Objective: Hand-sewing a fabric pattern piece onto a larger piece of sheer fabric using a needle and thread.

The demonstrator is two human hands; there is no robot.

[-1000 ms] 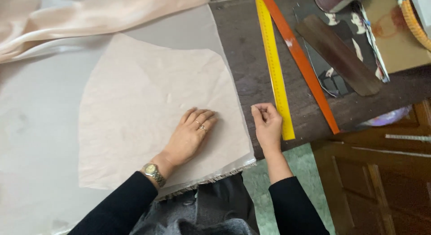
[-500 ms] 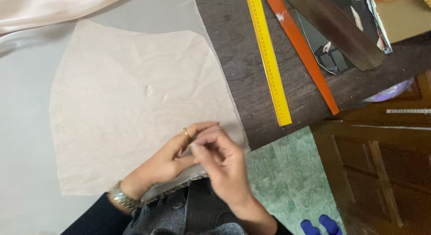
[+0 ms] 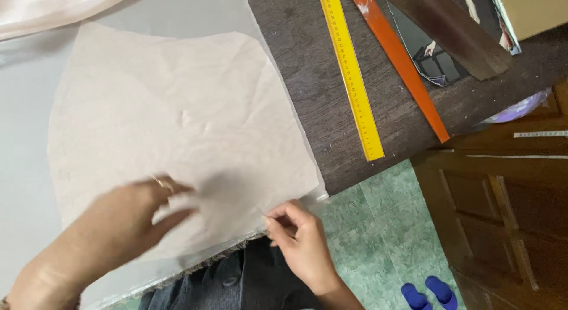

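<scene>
A beige cut fabric piece (image 3: pixel 177 120) lies flat on a sheet of pale grey cloth (image 3: pixel 23 108) spread over a dark wooden table (image 3: pixel 313 91). My left hand (image 3: pixel 127 218), blurred and wearing a ring, lies with fingers spread on the lower part of the beige piece. My right hand (image 3: pixel 296 236) is at the table's near edge, its fingertips pinched on the lower edge of the beige fabric piece near its right corner.
A yellow ruler (image 3: pixel 350 73) and an orange ruler (image 3: pixel 399 61) lie on the bare table to the right. A dark wooden strip (image 3: pixel 455 31) and printed pictures (image 3: pixel 429 55) are at the top right. Green tiled floor (image 3: pixel 378 227), blue slippers (image 3: pixel 429 292) and a wooden cabinet (image 3: pixel 503 215) lie below.
My right hand moved from the table edge by the yellow ruler onto the fabric by my left hand, then to the fabric's lower right edge. My left hand slid left. The view shifted.
</scene>
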